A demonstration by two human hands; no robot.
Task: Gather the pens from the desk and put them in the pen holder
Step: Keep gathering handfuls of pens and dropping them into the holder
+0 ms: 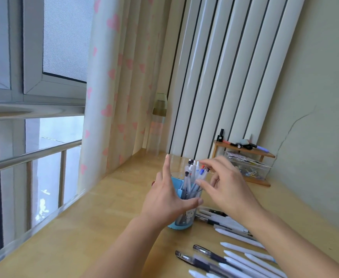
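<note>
The pen holder (185,207), a clear cup with a blue base, stands upright on the wooden desk (104,227) just below the middle of the frame. The pens in the holder (194,173) stand nearly vertical, leaning slightly toward the right, with their capped ends up. More loose pens (234,255) lie flat in the lower right of the frame, roughly parallel, their long axes running from upper left to lower right; some are white, some clear with dark grips, and the lowest ones are cut off by the frame edge.

The left hand (168,197) comes in from the bottom centre and wraps the left side of the holder, thumb across its front wall and the index finger raised straight up, so the hand is closed loosely around the cup. The right hand (224,185) reaches in from the lower right, held above the holder's rim with its fingers curved and spread beside the upright pens; the fingers are apart and whether any pen is pinched cannot be told, as motion blur softens them.

The forearm of the right hand covers part of the row of loose pens. A small wooden shelf (250,151) stands at right behind the hands, its contents too small to identify. A heart-patterned curtain (114,97) hangs at upper centre.
</note>
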